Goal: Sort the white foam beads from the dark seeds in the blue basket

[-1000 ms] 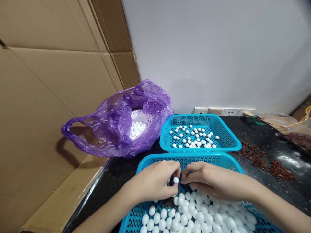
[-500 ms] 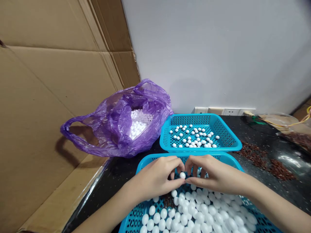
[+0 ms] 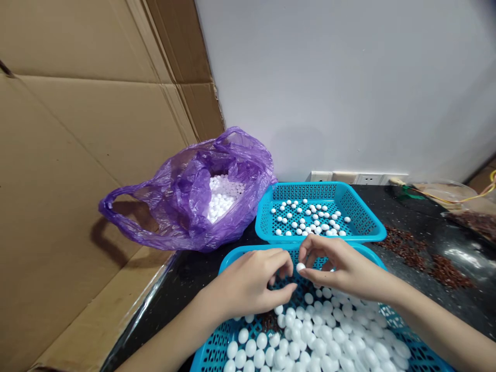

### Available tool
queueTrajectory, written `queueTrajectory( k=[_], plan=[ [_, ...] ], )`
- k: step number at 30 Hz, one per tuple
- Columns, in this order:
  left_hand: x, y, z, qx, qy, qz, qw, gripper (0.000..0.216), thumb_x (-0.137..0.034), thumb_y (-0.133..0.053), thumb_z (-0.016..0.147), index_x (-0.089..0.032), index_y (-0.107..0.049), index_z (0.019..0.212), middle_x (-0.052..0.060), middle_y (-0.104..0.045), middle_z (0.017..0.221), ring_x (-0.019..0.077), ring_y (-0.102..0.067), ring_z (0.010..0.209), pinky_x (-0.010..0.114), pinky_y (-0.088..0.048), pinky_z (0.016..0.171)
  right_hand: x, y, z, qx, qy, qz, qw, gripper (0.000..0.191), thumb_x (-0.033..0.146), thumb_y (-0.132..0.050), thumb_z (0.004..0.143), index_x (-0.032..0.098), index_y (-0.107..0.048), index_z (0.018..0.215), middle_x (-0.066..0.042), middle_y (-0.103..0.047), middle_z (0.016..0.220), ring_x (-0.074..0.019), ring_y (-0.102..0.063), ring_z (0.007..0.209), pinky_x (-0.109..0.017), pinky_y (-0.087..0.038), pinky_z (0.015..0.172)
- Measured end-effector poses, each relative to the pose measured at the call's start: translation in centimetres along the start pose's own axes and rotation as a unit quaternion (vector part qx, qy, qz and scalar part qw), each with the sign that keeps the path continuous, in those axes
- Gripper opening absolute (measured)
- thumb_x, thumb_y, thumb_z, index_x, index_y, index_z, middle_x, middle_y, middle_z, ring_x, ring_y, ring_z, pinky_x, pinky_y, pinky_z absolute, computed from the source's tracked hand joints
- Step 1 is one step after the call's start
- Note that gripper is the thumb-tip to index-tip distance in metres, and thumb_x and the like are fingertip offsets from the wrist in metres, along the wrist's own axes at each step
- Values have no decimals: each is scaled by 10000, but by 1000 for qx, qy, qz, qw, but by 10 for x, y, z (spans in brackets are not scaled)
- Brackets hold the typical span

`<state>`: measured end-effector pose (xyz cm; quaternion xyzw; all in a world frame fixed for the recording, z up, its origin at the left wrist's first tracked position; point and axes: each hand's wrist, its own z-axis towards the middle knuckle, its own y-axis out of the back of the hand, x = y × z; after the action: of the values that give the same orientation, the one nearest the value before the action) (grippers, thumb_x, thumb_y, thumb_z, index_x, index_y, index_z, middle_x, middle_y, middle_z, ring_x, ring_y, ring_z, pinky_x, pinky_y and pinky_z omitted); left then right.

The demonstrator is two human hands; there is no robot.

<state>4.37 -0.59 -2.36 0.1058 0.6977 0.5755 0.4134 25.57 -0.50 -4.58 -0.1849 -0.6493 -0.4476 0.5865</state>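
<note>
Between thumb and fingertips, my right hand (image 3: pixel 341 266) pinches a small white ball (image 3: pixel 300 267) above the near blue basket. My left hand (image 3: pixel 259 281) hovers just left of it, thumb and fingers apart with nothing between them. Below both hands, the near blue basket (image 3: pixel 240 251) holds many white balls (image 3: pixel 306 330) and a small patch of dark brown bits (image 3: pixel 270 321). Behind it stands the far blue basket (image 3: pixel 321 191), with smaller-looking white balls (image 3: pixel 315 217) scattered over its floor.
A purple plastic bag (image 3: pixel 186 206) of white balls sits left of the baskets, beside a tall cardboard sheet (image 3: pixel 77 129). Dark brown bits (image 3: pixel 406 248) lie on the black countertop (image 3: pixel 418 214) at right. Sockets (image 3: pixel 368 179) line the wall behind.
The white ball has passed from between both hands into my right hand's pinch. That hand has moved up and slightly right, away from my left hand, which stays nearly in place.
</note>
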Motion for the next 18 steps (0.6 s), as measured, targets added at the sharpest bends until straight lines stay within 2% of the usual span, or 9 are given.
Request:
queueTrajectory(
  k=[4, 8, 13, 18],
  plan=[
    [-1, -2, -3, 62, 16, 117, 991, 79, -193, -514, 720, -174, -526, 644, -19, -548, 556, 120, -487, 500, 231, -275, 481, 0, 0, 0, 7, -1, -66, 998, 81, 173, -543, 839, 199, -516, 911, -11, -588, 882, -123, -578, 738, -208, -446, 552],
    [0, -4, -6, 110, 25, 164, 980, 77, -188, -506, 633, -188, -558, 690, 5, -591, 572, 172, -534, 504, 260, -227, 457, 2, 0, -2, 22, 4, -92, 995, 109, 151, -529, 833, 199, -516, 930, -17, -594, 934, -121, -583, 759, -212, -457, 570],
    [1, -4, -7, 126, 33, 160, 979, 108, -146, -476, 617, -189, -553, 680, 7, -616, 601, 184, -563, 535, 260, -253, 462, 2, 1, -2, 34, 8, -105, 994, 104, 160, -527, 844, 195, -516, 941, -8, -583, 917, -109, -576, 732, -205, -446, 554],
    [1, -3, -7, 117, 39, 146, 982, 117, -113, -479, 658, -177, -572, 690, 5, -607, 612, 166, -580, 569, 241, -300, 474, 4, 1, -3, 39, 14, -115, 993, 96, 158, -521, 850, 194, -520, 940, -5, -582, 881, -107, -565, 718, -205, -444, 558]
  ],
)
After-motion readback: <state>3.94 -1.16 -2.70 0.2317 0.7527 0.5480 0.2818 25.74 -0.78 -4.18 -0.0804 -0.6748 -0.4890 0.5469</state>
